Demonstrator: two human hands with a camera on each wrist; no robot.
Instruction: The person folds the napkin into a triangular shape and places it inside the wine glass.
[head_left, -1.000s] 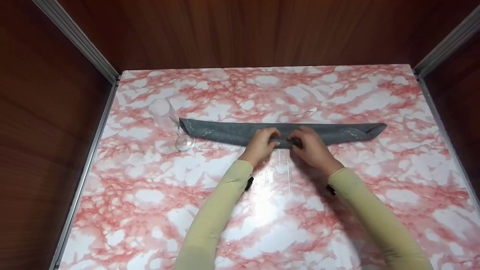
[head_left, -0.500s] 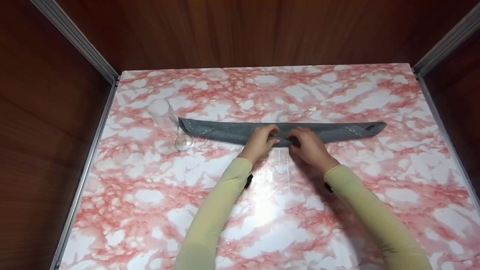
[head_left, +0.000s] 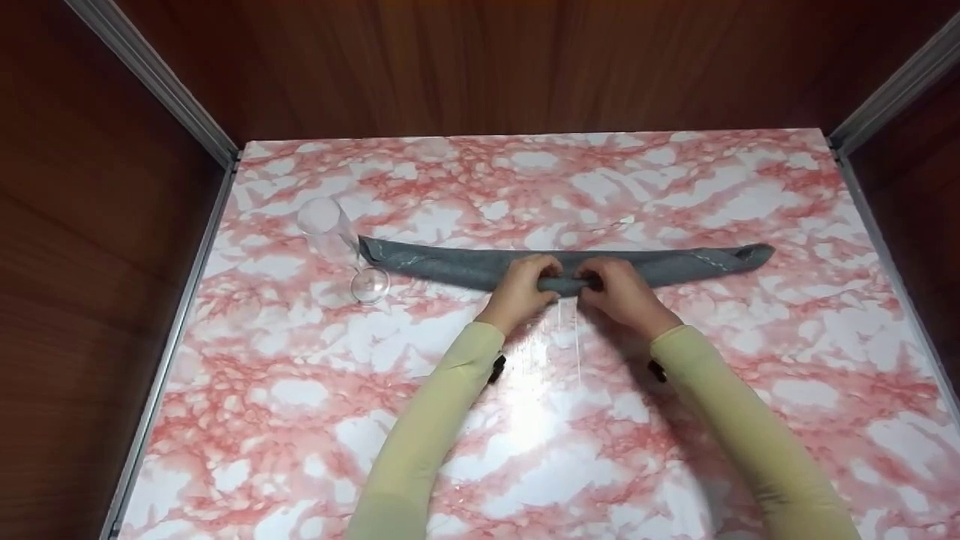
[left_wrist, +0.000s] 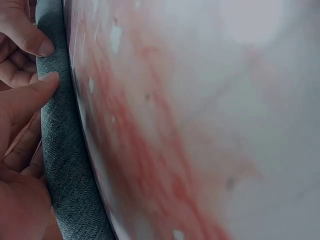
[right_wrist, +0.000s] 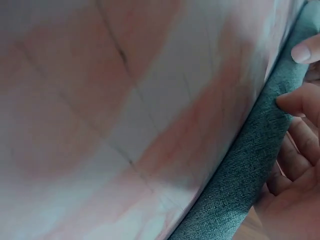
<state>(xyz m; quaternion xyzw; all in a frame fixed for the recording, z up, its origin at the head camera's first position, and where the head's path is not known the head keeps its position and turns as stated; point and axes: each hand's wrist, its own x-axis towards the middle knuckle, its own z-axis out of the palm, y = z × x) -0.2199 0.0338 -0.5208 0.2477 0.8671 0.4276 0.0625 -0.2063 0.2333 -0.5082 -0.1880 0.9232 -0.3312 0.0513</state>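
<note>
A grey-green cloth (head_left: 450,266), rolled into a long strip with pale stitching near both ends, lies across the middle of the table. At the centre of its near edge, my left hand (head_left: 520,291) grips the roll, thumb on the near side and fingers curled over the far side. Close beside it, my right hand (head_left: 624,296) holds the same edge in a like grip, with a short stretch of roll showing between the two. In the left wrist view, both thumbs press on the cloth (left_wrist: 70,165); the right wrist view shows the cloth's (right_wrist: 240,165) woven texture up close.
A clear stemmed glass (head_left: 370,285) stands at the left, right by the cloth's left end. The table (head_left: 300,450) has a red and white marbled top. Dark wooden panels (head_left: 525,67) with metal edging enclose it at the back and sides.
The fingers of both hands have come down over the roll, and its near edge now shows as a rounder tube between them. The glass has stayed put.
</note>
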